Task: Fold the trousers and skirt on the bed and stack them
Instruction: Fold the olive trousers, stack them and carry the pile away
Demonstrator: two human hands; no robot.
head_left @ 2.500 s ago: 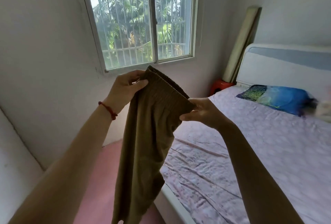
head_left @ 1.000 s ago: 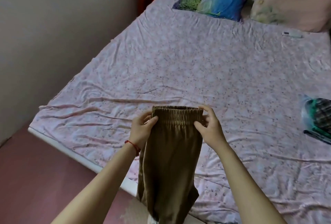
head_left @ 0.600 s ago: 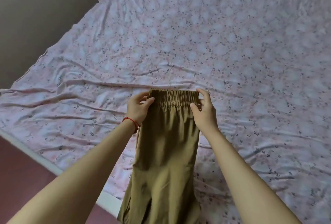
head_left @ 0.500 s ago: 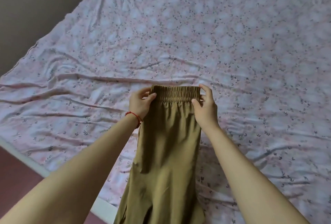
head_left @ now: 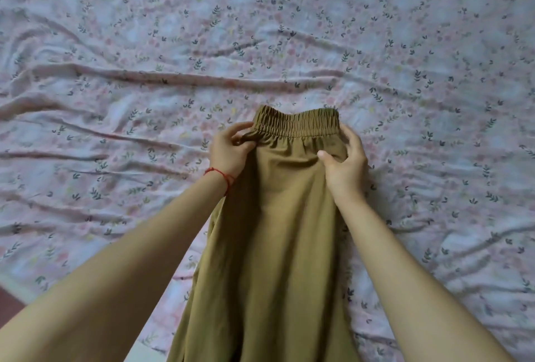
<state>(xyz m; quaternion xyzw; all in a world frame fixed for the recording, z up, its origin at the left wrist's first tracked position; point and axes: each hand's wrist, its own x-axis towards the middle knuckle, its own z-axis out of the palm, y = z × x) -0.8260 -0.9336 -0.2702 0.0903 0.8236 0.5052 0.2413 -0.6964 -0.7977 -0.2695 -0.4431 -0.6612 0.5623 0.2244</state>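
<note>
Item: olive trousers (head_left: 275, 231), waistband on bed (head_left: 115, 72). Left hand (head_left: 230, 151) pinches its corner; right hand (head_left: 346, 163) grips the side. Risk: legs overhanging the bed edge may drag it crooked.

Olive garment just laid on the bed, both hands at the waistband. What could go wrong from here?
1. The lower part of the olive garment runs past the bed edge at the bottom of the view; it may drag the cloth off when released.
2. The bedsheet is wrinkled, so folds may come out uneven.
3. The left hand pinches the waistband corner, bunching it; the right hand grips the other side. The waistband may set crooked.
</note>
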